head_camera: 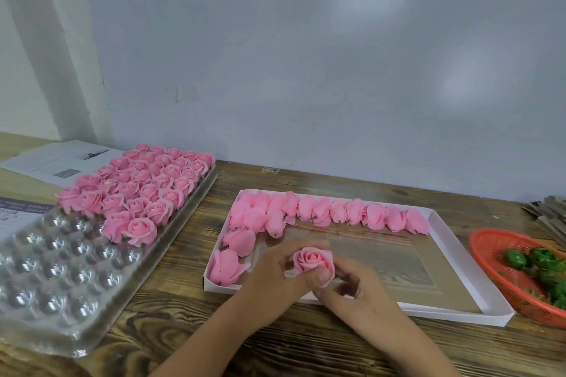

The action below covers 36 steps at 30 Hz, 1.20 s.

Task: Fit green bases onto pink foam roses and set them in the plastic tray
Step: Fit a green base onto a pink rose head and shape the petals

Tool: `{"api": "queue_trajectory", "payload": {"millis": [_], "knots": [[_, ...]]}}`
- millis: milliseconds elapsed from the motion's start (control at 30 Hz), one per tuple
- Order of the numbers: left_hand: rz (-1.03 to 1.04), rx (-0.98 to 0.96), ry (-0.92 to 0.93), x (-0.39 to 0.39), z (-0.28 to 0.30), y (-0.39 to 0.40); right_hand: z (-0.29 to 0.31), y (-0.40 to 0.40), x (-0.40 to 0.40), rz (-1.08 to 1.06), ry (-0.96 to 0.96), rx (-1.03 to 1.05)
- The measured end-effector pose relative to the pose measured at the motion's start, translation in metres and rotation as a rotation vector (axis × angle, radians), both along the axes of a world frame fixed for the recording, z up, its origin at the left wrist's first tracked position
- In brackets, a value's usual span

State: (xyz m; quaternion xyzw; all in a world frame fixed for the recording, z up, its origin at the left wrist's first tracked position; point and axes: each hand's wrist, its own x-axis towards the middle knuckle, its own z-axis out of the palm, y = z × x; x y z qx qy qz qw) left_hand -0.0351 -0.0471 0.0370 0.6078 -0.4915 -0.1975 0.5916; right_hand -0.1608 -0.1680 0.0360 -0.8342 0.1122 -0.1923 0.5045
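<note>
Both hands hold one pink foam rose (311, 261) above the front of the white box. My left hand (272, 278) grips it from the left with the thumb across its lower petals. My right hand (352, 288) cups it from below and the right. Its underside is hidden, so no green base shows on it. Green bases (542, 263) lie in an orange basket (490, 254) at the right. The clear plastic tray (58, 278) at the left carries several upright roses (144, 190) in its far cells; its near cells are bare.
A shallow white box (453, 254) in the middle holds several loose roses (327, 211) lying along its far and left sides. Printed papers (55, 162) lie at the far left. A stack of cardboard pieces (548, 214) sits at the far right. A grey wall panel stands behind the wooden table.
</note>
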Motion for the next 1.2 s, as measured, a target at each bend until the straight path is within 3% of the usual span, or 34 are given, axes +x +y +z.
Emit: {"api": "queue_trajectory", "payload": {"millis": [133, 233, 433, 833, 1033, 1200], "knots": [[0.007, -0.023, 0.02, 0.0, -0.001, 0.0, 0.0, -0.001, 0.0, -0.077, -0.017, 0.012], [0.0, -0.057, 0.036, -0.001, 0.001, 0.001, -0.006, -0.002, 0.002, -0.166, 0.015, -0.091], [-0.022, -0.048, 0.02, -0.005, -0.003, -0.001, -0.01, 0.005, 0.003, -0.15, -0.022, -0.238], [-0.035, 0.104, -0.028, 0.0, -0.004, -0.002, -0.013, 0.004, 0.004, -0.241, -0.123, -0.214], [0.012, -0.052, -0.001, -0.003, -0.002, -0.002, -0.011, 0.008, 0.004, -0.245, -0.049, -0.271], [0.01, -0.023, 0.001, -0.002, -0.005, -0.002, -0.011, 0.014, 0.003, -0.192, -0.022, -0.278]]}}
